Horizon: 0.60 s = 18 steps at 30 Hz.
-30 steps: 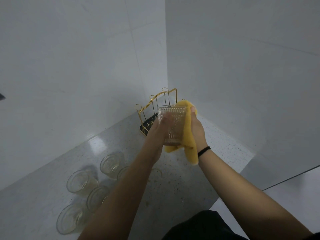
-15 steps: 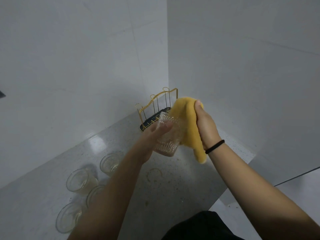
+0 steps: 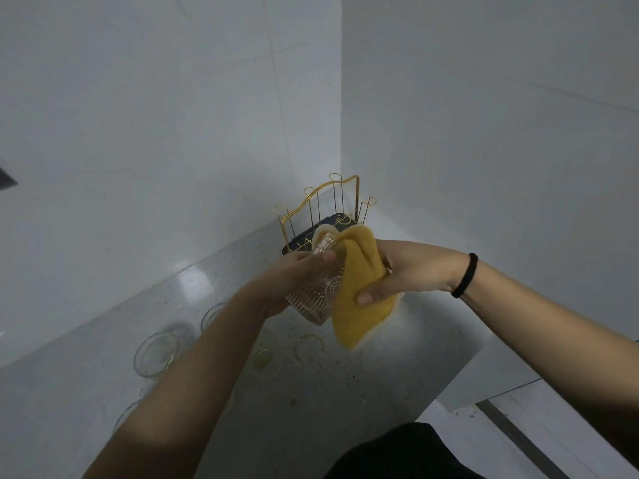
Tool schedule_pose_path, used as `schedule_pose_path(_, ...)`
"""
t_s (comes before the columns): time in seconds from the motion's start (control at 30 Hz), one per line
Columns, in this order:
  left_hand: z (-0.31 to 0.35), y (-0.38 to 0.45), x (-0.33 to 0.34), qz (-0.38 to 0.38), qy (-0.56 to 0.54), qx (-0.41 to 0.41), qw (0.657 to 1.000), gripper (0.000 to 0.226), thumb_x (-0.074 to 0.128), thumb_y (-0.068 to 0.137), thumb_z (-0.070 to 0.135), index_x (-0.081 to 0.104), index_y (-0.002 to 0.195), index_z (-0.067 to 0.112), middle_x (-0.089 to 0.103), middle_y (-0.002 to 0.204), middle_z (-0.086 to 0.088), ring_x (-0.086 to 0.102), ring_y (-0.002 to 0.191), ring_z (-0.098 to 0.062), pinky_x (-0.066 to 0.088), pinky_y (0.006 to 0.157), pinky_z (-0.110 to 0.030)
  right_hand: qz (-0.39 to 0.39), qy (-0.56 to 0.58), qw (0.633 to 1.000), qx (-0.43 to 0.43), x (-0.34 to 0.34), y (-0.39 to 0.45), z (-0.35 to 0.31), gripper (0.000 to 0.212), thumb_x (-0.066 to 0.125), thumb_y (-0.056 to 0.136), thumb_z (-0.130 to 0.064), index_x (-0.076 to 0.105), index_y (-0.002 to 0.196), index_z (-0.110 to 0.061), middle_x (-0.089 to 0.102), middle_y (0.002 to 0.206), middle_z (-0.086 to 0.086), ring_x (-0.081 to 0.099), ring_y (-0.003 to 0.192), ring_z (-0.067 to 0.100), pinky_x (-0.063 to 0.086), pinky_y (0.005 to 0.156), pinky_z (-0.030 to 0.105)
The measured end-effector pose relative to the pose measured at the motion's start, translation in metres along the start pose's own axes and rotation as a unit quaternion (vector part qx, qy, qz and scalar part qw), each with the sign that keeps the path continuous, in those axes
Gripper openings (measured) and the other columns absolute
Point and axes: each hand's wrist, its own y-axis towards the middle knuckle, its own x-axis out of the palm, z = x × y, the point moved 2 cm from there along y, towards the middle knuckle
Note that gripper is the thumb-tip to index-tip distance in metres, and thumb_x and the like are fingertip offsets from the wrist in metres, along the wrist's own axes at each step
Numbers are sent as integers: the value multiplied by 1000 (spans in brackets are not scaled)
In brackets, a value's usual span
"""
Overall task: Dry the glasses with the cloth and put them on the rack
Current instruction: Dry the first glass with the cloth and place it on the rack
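Note:
My left hand (image 3: 294, 278) grips a ribbed clear glass (image 3: 316, 292), tilted with its mouth up and away from me. My right hand (image 3: 404, 271) holds a yellow cloth (image 3: 359, 288) against the glass's right side and rim, thumb pinching the cloth from below. Behind both hands, in the wall corner, stands a gold wire rack (image 3: 325, 209) on a dark tray, with no glass visible on its prongs. Several more glasses (image 3: 157, 350) stand upright on the counter at lower left, some hidden by my left forearm.
The grey speckled counter (image 3: 345, 382) ends at an edge on the right, with floor below. White tiled walls meet in a corner just behind the rack. Faint wet rings mark the counter below the cloth.
The glass has tipped over and dropped lower. My right hand turned so the cloth now wraps over the rim and right side, thumb underneath.

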Motion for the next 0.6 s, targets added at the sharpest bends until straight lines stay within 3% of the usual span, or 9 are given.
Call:
schedule_pose_path(0.1,3,0,4,-40,-25,-11,999,102,83,45,69,56,121,6,62,118,-25,60,107,-45,53,88,-47,33,-32,999,-5,2,5,-2,64,79,65,-18,49,120,-29,60,118,-10,58,107,8,48,93,27)
schedule_pose_path(0.17,5,1,7,-63,-15,-17,998,100,81,47,70,56,121,8,63,116,-21,61,106,-43,56,85,-44,63,-16,998,-6,6,6,-3,55,81,56,-36,54,104,-40,62,107,-16,60,99,5,48,88,23)
schedule_pose_path(0.23,7,2,8,-79,1,-28,996,96,81,46,71,58,118,10,66,112,-15,65,101,-35,57,80,-38,80,18,997,-3,11,6,-2,57,77,47,-53,58,99,-39,65,107,-9,62,99,11,50,89,27)
schedule_pose_path(0.37,12,3,9,-83,32,-49,995,102,81,44,71,57,120,6,67,112,-15,68,101,-32,57,79,-36,99,78,992,4,16,8,-4,30,73,70,-23,60,96,-30,67,101,-3,63,94,13,51,88,28)
schedule_pose_path(0.5,16,3,10,-66,70,-75,993,116,81,40,74,52,128,4,64,120,-18,66,104,-34,57,80,-38,64,128,989,27,17,5,0,29,69,76,-12,63,100,-27,69,104,-1,65,95,16,53,83,26)
schedule_pose_path(0.57,16,2,14,-48,60,-77,994,101,75,48,76,57,122,9,68,112,-11,68,102,-31,57,77,-35,70,179,981,27,17,2,6,31,68,75,-7,64,102,-21,69,105,3,66,96,21,55,81,30)
schedule_pose_path(0.6,16,1,16,-24,51,-61,997,81,70,63,71,61,116,10,70,105,-9,68,98,-30,57,74,-34,79,214,973,30,15,0,10,33,68,73,-7,64,104,-16,69,108,8,65,98,25,55,83,34)
